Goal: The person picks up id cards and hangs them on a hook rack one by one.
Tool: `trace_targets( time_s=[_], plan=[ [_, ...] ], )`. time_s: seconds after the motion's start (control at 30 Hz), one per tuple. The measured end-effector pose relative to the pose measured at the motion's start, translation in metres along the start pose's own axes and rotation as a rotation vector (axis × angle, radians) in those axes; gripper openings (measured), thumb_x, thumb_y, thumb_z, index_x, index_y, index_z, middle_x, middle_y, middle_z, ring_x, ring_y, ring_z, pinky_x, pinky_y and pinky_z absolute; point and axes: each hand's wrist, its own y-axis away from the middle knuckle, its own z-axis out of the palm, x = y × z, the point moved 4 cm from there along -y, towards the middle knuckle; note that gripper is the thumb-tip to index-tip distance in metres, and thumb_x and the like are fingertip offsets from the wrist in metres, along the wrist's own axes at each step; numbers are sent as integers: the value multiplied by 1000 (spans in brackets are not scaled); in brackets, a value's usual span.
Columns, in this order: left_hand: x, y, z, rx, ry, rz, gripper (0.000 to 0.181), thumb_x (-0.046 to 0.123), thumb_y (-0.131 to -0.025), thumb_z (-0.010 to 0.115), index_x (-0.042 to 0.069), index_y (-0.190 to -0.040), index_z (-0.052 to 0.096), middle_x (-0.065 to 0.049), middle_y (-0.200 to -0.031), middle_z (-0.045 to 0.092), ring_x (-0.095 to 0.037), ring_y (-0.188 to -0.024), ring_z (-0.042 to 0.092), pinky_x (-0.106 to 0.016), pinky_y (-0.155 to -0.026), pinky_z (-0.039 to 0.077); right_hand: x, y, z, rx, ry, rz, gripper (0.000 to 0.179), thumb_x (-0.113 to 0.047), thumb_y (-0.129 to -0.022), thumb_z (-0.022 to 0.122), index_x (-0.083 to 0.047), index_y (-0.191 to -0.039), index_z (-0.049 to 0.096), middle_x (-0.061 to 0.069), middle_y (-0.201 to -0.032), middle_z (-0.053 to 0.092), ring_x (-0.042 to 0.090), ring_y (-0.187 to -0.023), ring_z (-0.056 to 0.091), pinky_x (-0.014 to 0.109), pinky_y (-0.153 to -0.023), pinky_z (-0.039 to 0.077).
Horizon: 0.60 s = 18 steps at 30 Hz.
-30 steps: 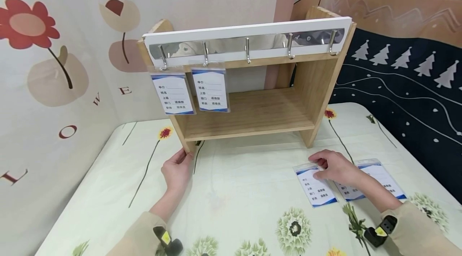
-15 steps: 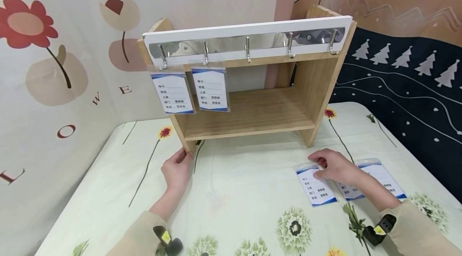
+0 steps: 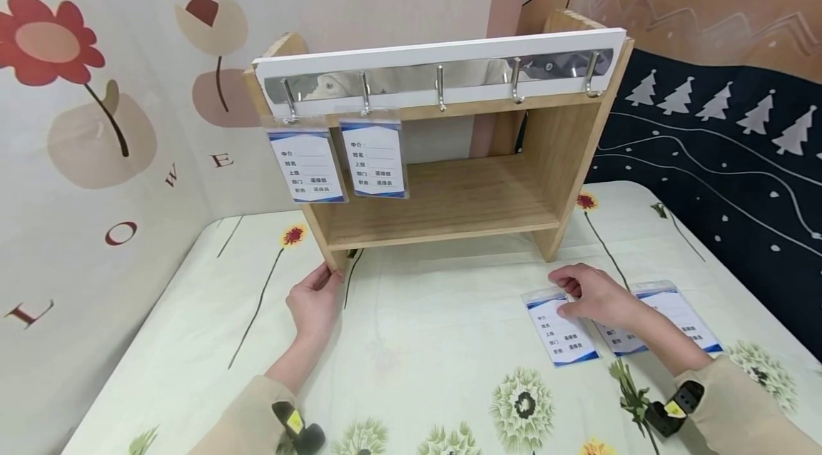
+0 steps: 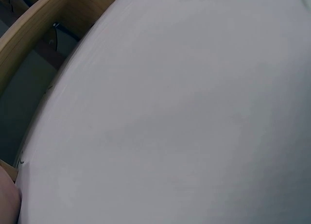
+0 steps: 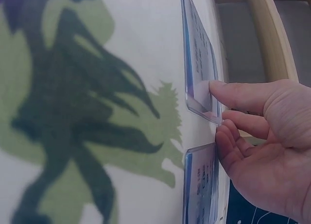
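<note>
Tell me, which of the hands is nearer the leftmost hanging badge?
Left. The left hand is below the hanging badge, touching the wooden shelf; the right hand is well to the right, touching another badge on the cloth.

"What read above the left fingers (image 3: 321, 277)?"
"Both hanging badges (image 3: 308, 166) bore 中介, 姓名, 部门, 职务."
"And beneath the right fingers (image 3: 568, 274)?"
"That card (image 3: 566, 339) bore 姓名, 部门."
"Left of the left fingers?"
"The wall (image 3: 150, 262) read L, O, W, E."

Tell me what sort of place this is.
Probably an indoor corner set up as a small workspace: printed wall coverings rise behind a flower-print cloth, and a wooden rack with two hanging badges stands on it.
</note>
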Motion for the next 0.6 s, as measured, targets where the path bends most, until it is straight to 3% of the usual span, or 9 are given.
trace_targets(
  time_s=[0.6],
  plan=[
    [0,0,1,4,0,10,35,7,-97,68,-3,-130,67,-21,-122,69,-32,-112,70,-3,-75,50,1,-1,0,11,12,1,56,-3,-82,83,12,-129,59,12,-113,64,24,-97,57,35,-81,53]
  ],
)
